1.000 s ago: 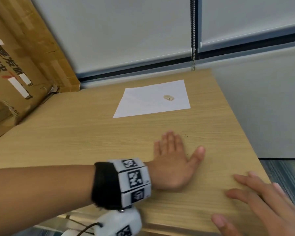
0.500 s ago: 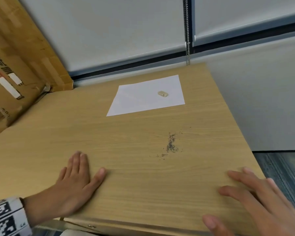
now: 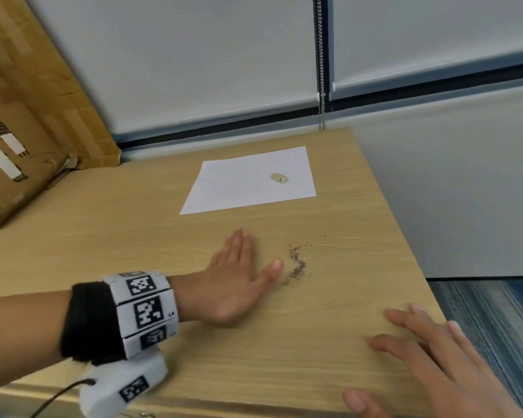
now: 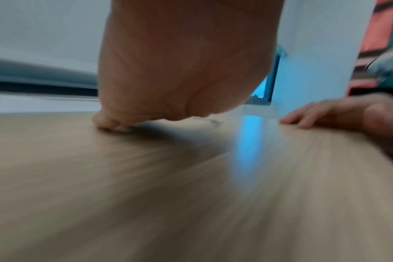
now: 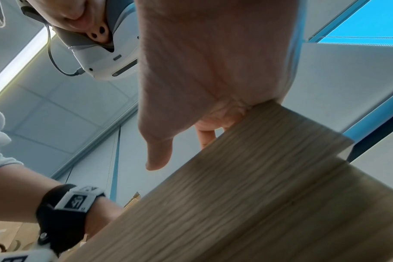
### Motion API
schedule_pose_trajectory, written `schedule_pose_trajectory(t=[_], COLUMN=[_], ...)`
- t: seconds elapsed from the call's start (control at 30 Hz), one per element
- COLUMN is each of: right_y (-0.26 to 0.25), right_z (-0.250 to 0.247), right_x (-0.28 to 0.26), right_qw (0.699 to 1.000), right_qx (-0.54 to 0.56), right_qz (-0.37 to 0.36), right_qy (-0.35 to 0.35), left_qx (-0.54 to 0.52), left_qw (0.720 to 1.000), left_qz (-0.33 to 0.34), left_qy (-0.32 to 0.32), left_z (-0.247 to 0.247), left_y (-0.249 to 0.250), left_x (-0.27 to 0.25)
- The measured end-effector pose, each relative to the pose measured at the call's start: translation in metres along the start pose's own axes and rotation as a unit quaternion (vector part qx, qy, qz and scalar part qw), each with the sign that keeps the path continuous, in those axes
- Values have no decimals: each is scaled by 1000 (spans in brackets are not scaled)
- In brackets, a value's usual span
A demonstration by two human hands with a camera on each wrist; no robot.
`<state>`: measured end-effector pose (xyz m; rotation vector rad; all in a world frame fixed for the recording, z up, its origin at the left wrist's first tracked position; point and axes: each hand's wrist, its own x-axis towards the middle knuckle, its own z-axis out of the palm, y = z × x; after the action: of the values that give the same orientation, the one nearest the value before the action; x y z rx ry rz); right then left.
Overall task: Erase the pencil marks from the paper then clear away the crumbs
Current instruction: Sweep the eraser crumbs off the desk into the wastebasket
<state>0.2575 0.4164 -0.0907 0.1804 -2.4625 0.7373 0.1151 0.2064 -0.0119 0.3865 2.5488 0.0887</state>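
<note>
A white sheet of paper [image 3: 249, 179] lies at the far side of the wooden table [image 3: 133, 242], with a small beige eraser [image 3: 279, 178] on it. A streak of dark crumbs [image 3: 296, 262] sits on the bare wood nearer me. My left hand [image 3: 239, 273] lies flat on the table, fingers straight, its thumb just left of the crumbs. My right hand [image 3: 429, 357] rests flat at the table's near right corner, fingers spread. In the left wrist view the left hand [image 4: 180, 70] presses on the wood, with the crumbs [image 4: 211, 121] beyond it.
Cardboard boxes [image 3: 27, 116] lean at the table's left back. A blind cord [image 3: 320, 61] hangs behind the far edge. The table's right edge [image 3: 405, 236] drops to a carpeted floor [image 3: 495, 312].
My left hand has swung back from the table's near left to the middle, right beside the crumbs. The right hand has stayed at the near right corner.
</note>
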Motion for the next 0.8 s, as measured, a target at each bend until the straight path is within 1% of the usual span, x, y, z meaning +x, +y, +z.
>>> schedule_pose_trajectory(t=[0.07, 0.13, 0.2, 0.33, 0.4, 0.53, 0.6, 0.67, 0.73, 0.8], right_y=[-1, -2, -3, -4, -3, -4, -5, -5, -5, -5], right_z=[0, 0, 0, -2, -2, 0, 1, 1, 2, 4], right_x=[0, 0, -1, 0, -1, -2, -2, -2, -2, -2], right_qw=[1000, 1000, 1000, 1000, 1000, 1000, 1000, 1000, 999, 999], right_qx=[-5, -3, 5, 1, -1, -10, -13, -10, -9, -9], right_qz=[-1, 2, 9, 5, 3, 19, 20, 22, 22, 21], right_qy=[2, 3, 4, -4, -9, 0, 5, 14, 21, 27], left_qx=[25, 44, 65, 104, 93, 75, 103, 141, 170, 171], left_qw=[999, 998, 997, 985, 984, 994, 992, 983, 969, 955], left_qz=[-46, -46, -8, 108, 131, 81, 69, 101, 160, 218], left_qy=[1, -18, -38, -80, -79, -26, -30, -53, -84, -104], left_z=[-2, -3, -5, -4, -6, -28, -34, -29, -18, -12], left_y=[-15, -9, 14, 59, 66, 53, 50, 58, 75, 90], left_x=[5, 10, 14, 16, 15, 37, 45, 44, 34, 21])
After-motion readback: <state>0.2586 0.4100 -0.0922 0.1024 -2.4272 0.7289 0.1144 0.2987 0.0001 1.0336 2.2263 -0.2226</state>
